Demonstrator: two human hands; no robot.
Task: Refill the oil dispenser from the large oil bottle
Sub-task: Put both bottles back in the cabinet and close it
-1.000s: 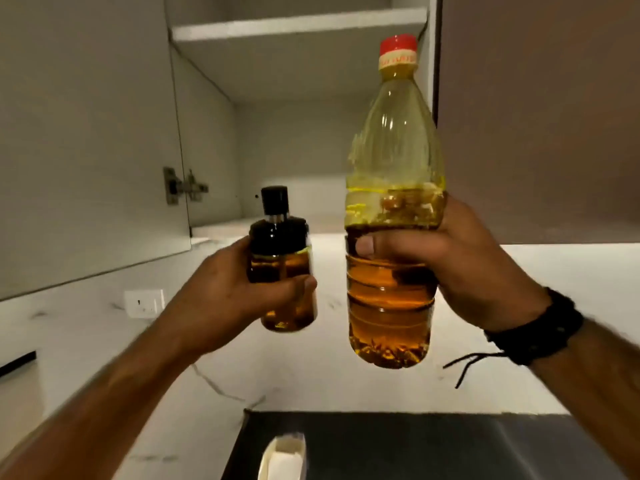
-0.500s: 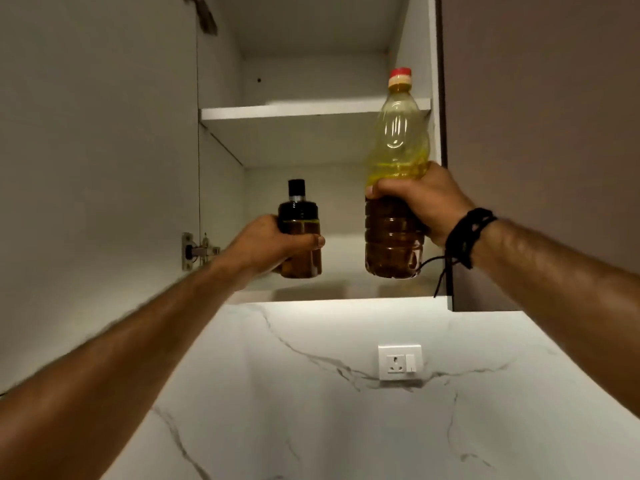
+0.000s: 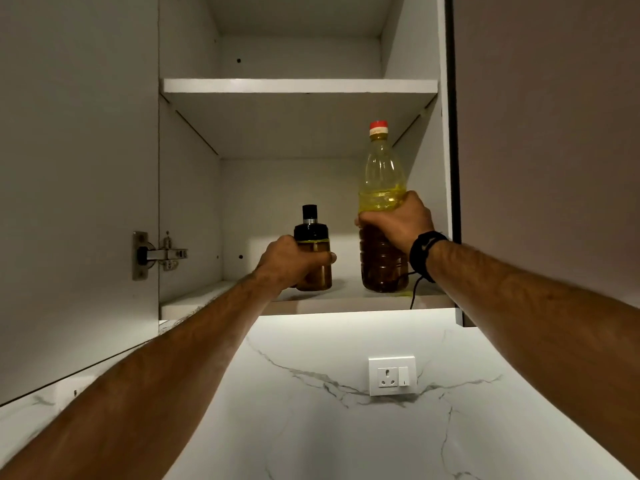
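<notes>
The small oil dispenser (image 3: pixel 313 237), dark-topped with a black spout cap and amber oil in its lower part, stands on the cabinet's bottom shelf (image 3: pixel 346 299). My left hand (image 3: pixel 287 261) grips its body. To its right stands the large clear oil bottle (image 3: pixel 381 174) with a red cap, about half full of oil, also on that shelf. My right hand (image 3: pixel 398 220) holds it around the middle; a black cord band sits on that wrist.
The wall cabinet is open, its door (image 3: pixel 76 185) swung out on the left with a metal hinge (image 3: pixel 156 254). An upper shelf (image 3: pixel 298 86) spans above the bottles. A closed cabinet door (image 3: pixel 547 150) is on the right. A wall socket (image 3: pixel 391 375) sits on the marble backsplash below.
Both hands have reached up and forward from over the counter into the cabinet, carrying the dispenser and the bottle; both bottles are now down on the bottom shelf.
</notes>
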